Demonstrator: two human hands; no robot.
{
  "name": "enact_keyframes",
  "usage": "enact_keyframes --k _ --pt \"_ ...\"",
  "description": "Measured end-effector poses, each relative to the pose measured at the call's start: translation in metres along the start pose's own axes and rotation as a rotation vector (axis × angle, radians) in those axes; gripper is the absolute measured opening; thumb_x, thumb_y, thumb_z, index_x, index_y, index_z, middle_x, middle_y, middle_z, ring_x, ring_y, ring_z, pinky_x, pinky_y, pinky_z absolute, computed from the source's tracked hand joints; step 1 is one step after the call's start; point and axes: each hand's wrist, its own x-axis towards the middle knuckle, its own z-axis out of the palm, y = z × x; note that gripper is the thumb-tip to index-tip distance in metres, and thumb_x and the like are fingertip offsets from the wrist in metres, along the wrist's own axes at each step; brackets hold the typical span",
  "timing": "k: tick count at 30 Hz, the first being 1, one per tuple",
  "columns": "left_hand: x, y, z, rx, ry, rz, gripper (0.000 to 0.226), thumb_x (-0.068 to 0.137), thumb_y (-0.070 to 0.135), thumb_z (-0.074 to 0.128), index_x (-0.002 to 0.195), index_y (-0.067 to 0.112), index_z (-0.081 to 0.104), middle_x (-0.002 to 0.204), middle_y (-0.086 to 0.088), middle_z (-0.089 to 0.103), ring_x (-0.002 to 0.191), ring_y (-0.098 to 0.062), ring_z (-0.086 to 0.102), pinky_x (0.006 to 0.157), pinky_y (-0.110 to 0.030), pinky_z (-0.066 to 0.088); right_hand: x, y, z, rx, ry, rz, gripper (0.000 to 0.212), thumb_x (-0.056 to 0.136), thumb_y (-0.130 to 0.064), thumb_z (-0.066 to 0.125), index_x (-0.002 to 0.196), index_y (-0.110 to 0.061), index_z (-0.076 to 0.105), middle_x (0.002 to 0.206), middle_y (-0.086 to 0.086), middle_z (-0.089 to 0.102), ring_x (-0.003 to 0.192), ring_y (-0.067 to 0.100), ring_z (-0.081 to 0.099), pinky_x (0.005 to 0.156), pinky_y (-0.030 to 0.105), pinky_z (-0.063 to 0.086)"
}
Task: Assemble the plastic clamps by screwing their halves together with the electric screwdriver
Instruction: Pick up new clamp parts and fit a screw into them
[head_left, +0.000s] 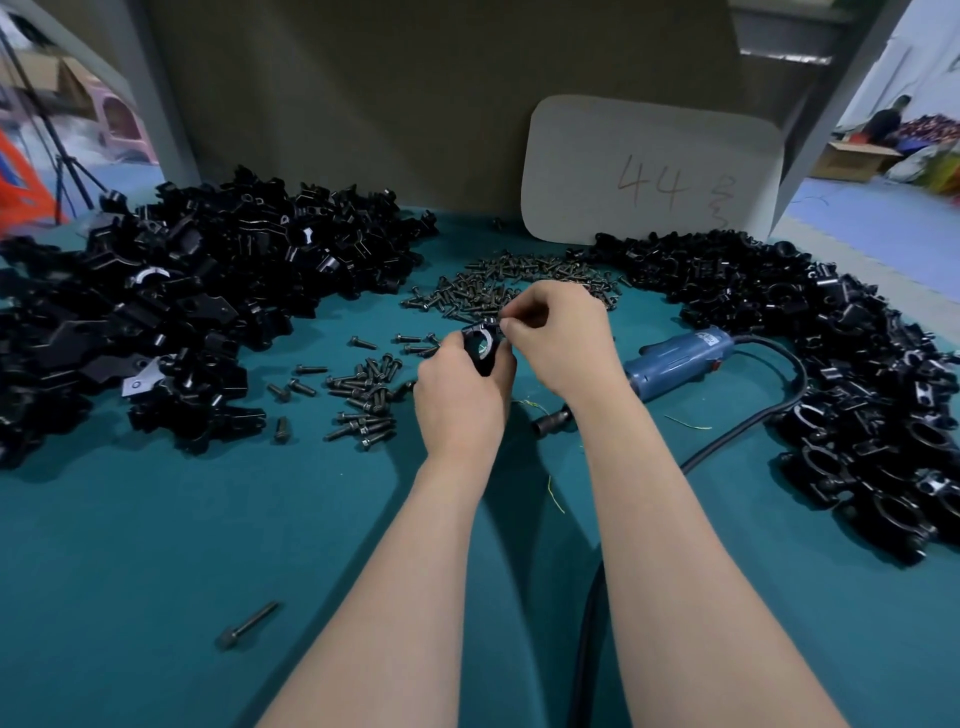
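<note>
Head view

- Surface (156, 545): teal covering, carries all the stock listed below.
- Left hand (460, 395): grip closed round a black clamp (483, 348), fingers curled under and beside it, holding it clear of the surface at centre frame.
- Clamp: two halves appear mated, with a round bore facing the camera. I cannot tell whether either fixing is already in.
- Right hand (558, 338): thumb and fingertips pinched together, touching the clamp's upper right corner. The item in the pinch is hidden, but it is judged to be a screw being started in its hole.
- Heap of screws (519, 280): just behind the hands.
- Loose scatter of screws (363, 395): to the left of the left hand.
- Electric screwdriver (680, 364): blue body, lying on the surface just right of the right wrist and unheld. Its black nose points toward the person and its cable (753, 431) loops off to the right.
- Left pile (197, 291): black clamp halves, unassembled by the look of them.
- Right pile (857, 374): black ring-shaped pieces, probably finished clamps.
- Card (649, 171): pale, marked "44", propped at the back.
- Single long dark pin (247, 626): lies alone near the front left.
- Step in hand, by judgement: seating the screw by fingers, with driving not yet begun.
- Next move calls for: the screw standing straight in its hole, the left hand keeping the halves aligned, and the right hand freed to take up the screwdriver and set its nose on the screw head.
</note>
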Motion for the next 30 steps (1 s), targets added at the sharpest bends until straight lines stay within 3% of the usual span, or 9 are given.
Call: enact_keyframes --k 7,11,16,20,25,27,30 --pt "-0.002 0.002 0.001 0.183 0.025 0.062 0.036 0.09 0.044 0.056 0.095 0.008 0.057 0.086 -0.01 0.067 0.079 -0.035 0.062 0.069 -0.04 0.052 0.004 -0.004 0.0 -0.075 -0.051 -0.022 0.015 0.088 -0.011 0.062 0.081 -0.025 0.065 0.083 -0.008 0.059 0.068 -0.005 0.048 0.05 -0.005 0.032" --pt "0.0 0.003 -0.001 0.113 0.07 0.021 0.035 0.09 0.043 0.057 0.094 0.008 0.06 0.085 -0.011 0.068 0.08 -0.035 0.062 0.069 -0.04 0.051 0.004 -0.006 -0.002 0.032 -0.091 0.003 0.015 0.088 -0.012 0.064 0.099 -0.019 0.072 0.086 -0.009 0.062 0.076 -0.001 0.055 0.054 -0.006 0.035" --pt "-0.002 0.004 -0.001 0.072 0.077 0.021 0.037 0.09 0.045 0.057 0.092 0.009 0.06 0.081 -0.01 0.067 0.077 -0.034 0.061 0.066 -0.039 0.05 0.002 -0.006 0.002 0.011 -0.038 -0.01 0.008 0.091 -0.017 0.061 0.093 -0.02 0.068 0.081 -0.011 0.059 0.072 -0.003 0.053 0.054 0.0 0.037" --pt "-0.001 0.002 -0.002 0.081 0.085 0.023 0.037 0.09 0.045 0.056 0.089 0.008 0.057 0.074 -0.007 0.062 0.072 -0.033 0.057 0.059 -0.035 0.041 0.001 -0.005 0.012 -0.057 -0.042 -0.011 0.016 0.095 -0.029 0.056 0.097 -0.014 0.063 0.084 -0.005 0.058 0.081 0.011 0.053 0.067 0.021 0.038" --pt "0.0 -0.001 0.0 0.124 0.066 0.023 0.029 0.091 0.039 0.055 0.086 0.012 0.048 0.065 0.001 0.05 0.065 -0.029 0.051 0.058 -0.034 0.037 0.002 -0.005 0.022 -0.163 0.026 -0.006 0.029 0.096 -0.042 0.051 0.082 -0.016 0.051 0.079 0.001 0.057 0.088 0.023 0.053 0.072 0.034 0.042" --pt "0.001 0.0 -0.003 0.052 0.071 0.008 0.029 0.091 0.042 0.057 0.086 0.015 0.049 0.066 0.004 0.052 0.064 -0.025 0.052 0.056 -0.032 0.037 0.004 -0.006 0.024 -0.164 0.035 -0.003 0.037 0.094 -0.048 0.051 0.076 -0.016 0.053 0.075 0.002 0.06 0.082 0.023 0.054 0.069 0.034 0.043" --pt "0.005 0.004 -0.007 -0.239 0.093 -0.093 0.019 0.091 0.037 0.062 0.086 0.02 0.057 0.075 0.006 0.064 0.07 -0.015 0.062 0.062 -0.028 0.048 0.008 -0.006 0.021 0.113 0.104 0.087 0.045 0.097 -0.048 0.043 0.079 -0.012 0.064 0.079 0.002 0.067 0.074 0.019 0.058 0.066 0.033 0.043"
